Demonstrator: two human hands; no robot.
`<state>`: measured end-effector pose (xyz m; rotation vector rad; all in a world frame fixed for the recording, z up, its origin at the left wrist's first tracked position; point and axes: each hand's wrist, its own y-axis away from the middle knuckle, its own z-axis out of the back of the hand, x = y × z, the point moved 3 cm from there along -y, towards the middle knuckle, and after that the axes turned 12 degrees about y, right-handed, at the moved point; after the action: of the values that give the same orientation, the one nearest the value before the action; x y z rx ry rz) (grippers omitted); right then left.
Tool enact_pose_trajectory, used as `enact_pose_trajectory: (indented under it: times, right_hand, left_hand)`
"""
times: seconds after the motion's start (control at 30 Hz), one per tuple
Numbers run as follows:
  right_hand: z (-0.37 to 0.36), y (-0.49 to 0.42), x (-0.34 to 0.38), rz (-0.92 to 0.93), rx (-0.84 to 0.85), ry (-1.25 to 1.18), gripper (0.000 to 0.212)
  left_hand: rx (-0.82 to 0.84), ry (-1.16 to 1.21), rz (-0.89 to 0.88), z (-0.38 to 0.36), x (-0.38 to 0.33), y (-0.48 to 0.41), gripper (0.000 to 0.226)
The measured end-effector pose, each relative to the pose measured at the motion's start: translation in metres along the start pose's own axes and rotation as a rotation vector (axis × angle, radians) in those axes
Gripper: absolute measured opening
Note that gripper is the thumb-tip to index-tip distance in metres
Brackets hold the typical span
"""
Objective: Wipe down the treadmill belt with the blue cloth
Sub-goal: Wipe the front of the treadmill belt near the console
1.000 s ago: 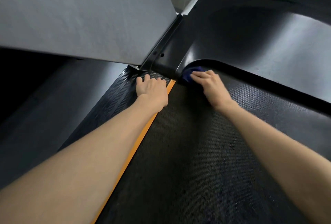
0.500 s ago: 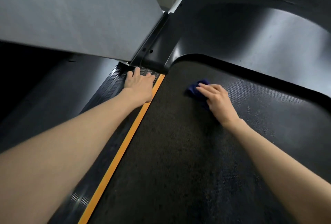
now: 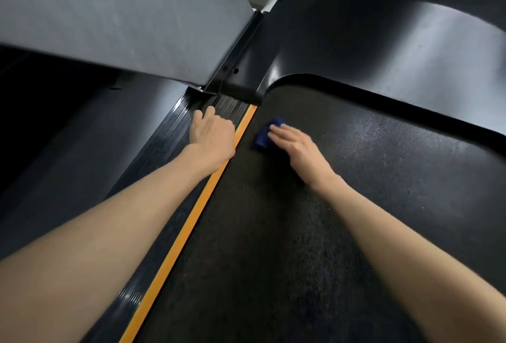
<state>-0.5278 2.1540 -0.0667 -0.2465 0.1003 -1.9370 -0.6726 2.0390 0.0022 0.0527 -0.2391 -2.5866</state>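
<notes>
The black textured treadmill belt [image 3: 369, 192] fills the lower right of the head view. A small folded blue cloth [image 3: 264, 135] lies on the belt near its far left corner, close to the orange stripe. My right hand [image 3: 298, 148] presses flat on the cloth, with fingers covering its right part. My left hand [image 3: 212, 134] rests palm down on the ribbed side rail [image 3: 169, 134], left of the stripe, fingers spread and holding nothing.
An orange stripe [image 3: 191, 222] runs between the side rail and the belt. The glossy black motor cover [image 3: 383, 49] curves around the belt's far end. A grey slanted upright panel [image 3: 123, 14] overhangs at upper left. Dark floor lies to the left.
My right hand drew the cloth back from the belt's far corner under the cover, then slid it left toward the orange stripe. My left hand stayed on the side rail.
</notes>
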Motion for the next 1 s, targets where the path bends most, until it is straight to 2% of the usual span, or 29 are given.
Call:
enact_pose_trajectory:
  times: [0.07, 0.1, 0.13, 0.2, 0.27, 0.3, 0.33, 0.37, 0.4, 0.47, 0.53, 0.57, 0.6, 0.67, 0.73, 0.77, 0.8, 0.87, 0.93, 0.97, 1.0]
  right_hand:
    - [-0.001, -0.016, 0.001, -0.453, -0.058, -0.096, 0.053]
    - [0.000, -0.020, 0.016, -0.550, -0.042, -0.127, 0.057]
    - [0.000, -0.020, 0.033, -0.501, -0.005, -0.130, 0.058]
    - [0.000, -0.001, 0.062, -0.071, 0.122, -0.080, 0.058]
    - [0.005, 0.026, 0.056, 0.352, 0.227, 0.004, 0.055]
    - [0.006, 0.031, 0.042, 0.453, 0.234, 0.074, 0.052]
    - [0.006, 0.029, 0.025, 0.460, 0.212, 0.132, 0.050]
    - [0.004, 0.023, 0.007, 0.383, 0.162, 0.152, 0.050]
    - [0.003, 0.016, -0.008, 0.232, 0.110, 0.139, 0.050]
    - [0.000, -0.003, -0.024, -0.179, 0.027, 0.074, 0.047]
    - [0.002, -0.013, -0.003, -0.519, 0.012, 0.003, 0.045]
    - [0.002, -0.011, 0.019, -0.566, -0.013, -0.024, 0.042]
    - [0.001, -0.004, 0.044, -0.505, -0.014, -0.053, 0.039]
    - [-0.003, 0.023, 0.080, -0.167, 0.093, -0.070, 0.047]
    - [0.007, 0.043, 0.063, 0.158, 0.166, -0.001, 0.048]
    - [0.014, 0.047, 0.041, 0.174, 0.158, 0.018, 0.043]
    - [0.023, 0.052, 0.011, 0.051, 0.140, 0.006, 0.038]
    - [0.043, 0.071, -0.057, -0.381, 0.001, 0.091, 0.035]
    - [0.052, 0.098, -0.103, -0.823, 0.051, 0.220, 0.037]
    - [0.052, 0.103, -0.106, -0.958, 0.083, 0.232, 0.035]
    - [0.050, 0.102, -0.096, -1.017, 0.101, 0.207, 0.031]
  left_hand:
    - [0.072, 0.020, 0.042, 0.001, 0.000, -0.001, 0.036]
    - [0.107, 0.025, 0.055, 0.001, 0.001, -0.001, 0.038]
    - [0.140, 0.028, 0.062, 0.001, 0.002, 0.000, 0.040]
    - [0.184, 0.034, 0.065, 0.000, 0.005, 0.000, 0.046]
    - [0.211, 0.052, 0.092, 0.000, 0.009, 0.001, 0.053]
    - [0.221, 0.050, 0.103, 0.000, 0.008, 0.003, 0.056]
    - [0.222, 0.039, 0.106, -0.001, 0.005, 0.004, 0.057]
    - [0.217, 0.022, 0.107, 0.000, 0.002, 0.005, 0.058]
    - [0.212, 0.006, 0.105, -0.001, 0.000, 0.007, 0.059]
    - [0.203, -0.012, 0.097, -0.002, -0.002, 0.007, 0.059]
    - [0.195, -0.010, 0.101, -0.001, -0.002, 0.006, 0.057]
    - [0.190, -0.016, 0.108, 0.000, -0.004, 0.005, 0.056]
    - [0.180, -0.029, 0.109, 0.001, -0.005, 0.005, 0.054]
    - [0.159, -0.057, 0.104, 0.000, -0.011, 0.006, 0.054]
    - [0.165, -0.076, 0.109, -0.001, -0.015, 0.007, 0.061]
    - [0.173, -0.084, 0.114, -0.002, -0.017, 0.008, 0.064]
    - [0.179, -0.092, 0.119, -0.002, -0.017, 0.009, 0.066]
    - [0.169, -0.095, 0.135, -0.004, -0.020, 0.010, 0.069]
    - [0.149, -0.108, 0.136, -0.005, -0.024, 0.012, 0.067]
    - [0.147, -0.123, 0.128, -0.006, -0.026, 0.014, 0.063]
    - [0.150, -0.139, 0.123, -0.007, -0.030, 0.015, 0.059]
